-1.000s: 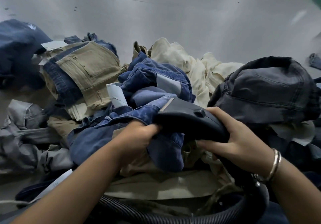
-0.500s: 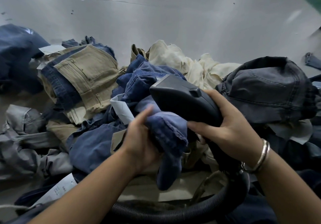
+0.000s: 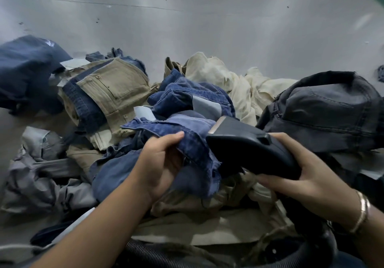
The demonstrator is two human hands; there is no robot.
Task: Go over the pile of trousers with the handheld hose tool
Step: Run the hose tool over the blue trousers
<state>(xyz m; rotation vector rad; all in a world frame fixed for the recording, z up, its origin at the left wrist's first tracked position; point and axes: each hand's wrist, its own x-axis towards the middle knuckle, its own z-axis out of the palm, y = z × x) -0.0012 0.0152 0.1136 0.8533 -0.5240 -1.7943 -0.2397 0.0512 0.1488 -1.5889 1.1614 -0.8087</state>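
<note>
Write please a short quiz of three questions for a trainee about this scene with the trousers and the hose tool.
1. True or false: the right hand holds the handheld hose tool.
2. Which garment does the left hand grip? A) the blue denim trousers B) the khaki trousers C) the cream trousers
3. Fill in: the tool's flat nozzle end points toward the person's ____ side.

Key: 1 true; 2 A; 3 left.
</note>
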